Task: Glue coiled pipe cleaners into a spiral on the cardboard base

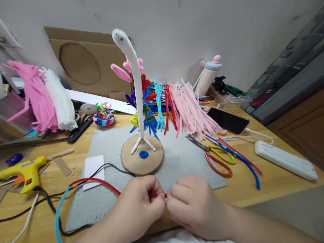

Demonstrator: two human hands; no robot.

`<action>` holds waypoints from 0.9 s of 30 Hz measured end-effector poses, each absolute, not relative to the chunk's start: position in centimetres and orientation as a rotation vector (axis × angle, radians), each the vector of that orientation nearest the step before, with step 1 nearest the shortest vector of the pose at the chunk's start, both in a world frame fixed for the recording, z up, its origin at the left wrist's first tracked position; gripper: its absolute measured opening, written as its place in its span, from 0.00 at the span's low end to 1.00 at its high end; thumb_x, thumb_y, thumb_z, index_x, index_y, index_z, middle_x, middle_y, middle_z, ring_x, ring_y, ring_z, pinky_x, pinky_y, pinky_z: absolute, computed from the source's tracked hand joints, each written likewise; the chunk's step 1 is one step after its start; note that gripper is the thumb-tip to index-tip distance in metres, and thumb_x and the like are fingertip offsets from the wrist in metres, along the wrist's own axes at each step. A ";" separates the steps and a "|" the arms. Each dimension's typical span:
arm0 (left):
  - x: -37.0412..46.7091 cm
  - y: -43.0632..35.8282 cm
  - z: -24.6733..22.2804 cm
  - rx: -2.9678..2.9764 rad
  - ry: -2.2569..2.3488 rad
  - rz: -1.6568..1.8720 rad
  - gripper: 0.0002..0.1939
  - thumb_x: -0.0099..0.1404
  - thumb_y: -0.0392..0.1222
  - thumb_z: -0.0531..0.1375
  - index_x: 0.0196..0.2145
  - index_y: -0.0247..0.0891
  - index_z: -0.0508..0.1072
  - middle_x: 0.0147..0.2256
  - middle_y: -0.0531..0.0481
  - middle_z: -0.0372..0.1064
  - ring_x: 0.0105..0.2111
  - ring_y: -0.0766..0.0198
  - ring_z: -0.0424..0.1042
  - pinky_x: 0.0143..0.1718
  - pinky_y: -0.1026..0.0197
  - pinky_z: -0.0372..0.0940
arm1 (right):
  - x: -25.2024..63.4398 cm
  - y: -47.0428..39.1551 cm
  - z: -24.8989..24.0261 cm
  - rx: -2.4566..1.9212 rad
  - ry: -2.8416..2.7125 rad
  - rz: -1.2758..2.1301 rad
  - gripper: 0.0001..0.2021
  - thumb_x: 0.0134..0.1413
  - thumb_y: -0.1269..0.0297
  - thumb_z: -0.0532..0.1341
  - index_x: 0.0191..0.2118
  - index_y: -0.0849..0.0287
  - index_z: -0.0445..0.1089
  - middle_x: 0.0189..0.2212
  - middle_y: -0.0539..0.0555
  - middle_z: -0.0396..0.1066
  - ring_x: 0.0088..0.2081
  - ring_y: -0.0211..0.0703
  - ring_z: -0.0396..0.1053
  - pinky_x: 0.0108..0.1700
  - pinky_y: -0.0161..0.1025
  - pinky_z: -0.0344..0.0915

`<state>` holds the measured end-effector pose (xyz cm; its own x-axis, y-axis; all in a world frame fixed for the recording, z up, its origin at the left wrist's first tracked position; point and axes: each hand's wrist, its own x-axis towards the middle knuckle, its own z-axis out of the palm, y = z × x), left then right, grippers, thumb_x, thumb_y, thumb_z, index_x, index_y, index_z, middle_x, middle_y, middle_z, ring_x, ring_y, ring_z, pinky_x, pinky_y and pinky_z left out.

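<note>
My left hand (141, 199) is closed in a pinch on a red pipe cleaner (101, 180), low at the table's front edge. The red strip runs out to the left and continues as a light blue pipe cleaner (58, 221) that curves down past my forearm. Close against it, my right hand (191, 204) is closed too, gripping the short end that shows red and pale between the hands. Just beyond stands a tall white wrapped stem (139, 97) with coloured petals, on a round cardboard base (131, 162) bearing a blue coil (143, 154).
A yellow glue gun (29, 173) with cables lies left. Scissors (215, 154) and loose blue pipe cleaners (245, 159) lie right, near a phone (228, 120) and a white power strip (285, 161). Pink bundles (190, 106), a bottle (206, 75) and cardboard (105, 66) line the wall.
</note>
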<state>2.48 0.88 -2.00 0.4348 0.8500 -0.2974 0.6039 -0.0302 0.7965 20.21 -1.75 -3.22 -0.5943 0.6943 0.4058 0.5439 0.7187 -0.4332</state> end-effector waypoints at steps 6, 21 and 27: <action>2.0 0.8 -1.7 1.835 1.253 0.382 0.06 0.55 0.36 0.53 0.22 0.38 0.66 0.19 0.58 0.62 0.21 0.71 0.58 0.22 0.68 0.51 | 19.9 -0.6 -3.6 -1.204 -1.052 2.106 0.04 0.48 0.65 0.56 0.29 0.56 0.57 0.17 0.42 0.57 0.16 0.31 0.50 0.19 0.30 0.44; 2.2 0.2 -1.3 2.076 1.223 0.424 0.04 0.55 0.34 0.54 0.24 0.39 0.65 0.22 0.56 0.64 0.23 0.69 0.63 0.25 0.67 0.53 | 19.2 -1.3 -3.6 -1.175 -1.552 1.506 0.07 0.39 0.71 0.56 0.20 0.58 0.53 0.16 0.43 0.50 0.21 0.31 0.47 0.23 0.32 0.41; 0.8 1.1 -0.1 2.080 1.113 0.413 0.08 0.65 0.41 0.52 0.31 0.41 0.70 0.27 0.56 0.68 0.27 0.68 0.66 0.28 0.67 0.57 | 23.1 -1.3 -1.3 -1.298 -1.801 0.865 0.07 0.48 0.72 0.53 0.23 0.57 0.59 0.19 0.45 0.57 0.22 0.34 0.56 0.25 0.32 0.52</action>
<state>0.76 1.11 -0.05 0.5741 0.8169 -0.0559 0.5827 -0.3597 0.7288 23.14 -1.30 -1.34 -0.2135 0.9604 0.1791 0.4609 0.2607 -0.8483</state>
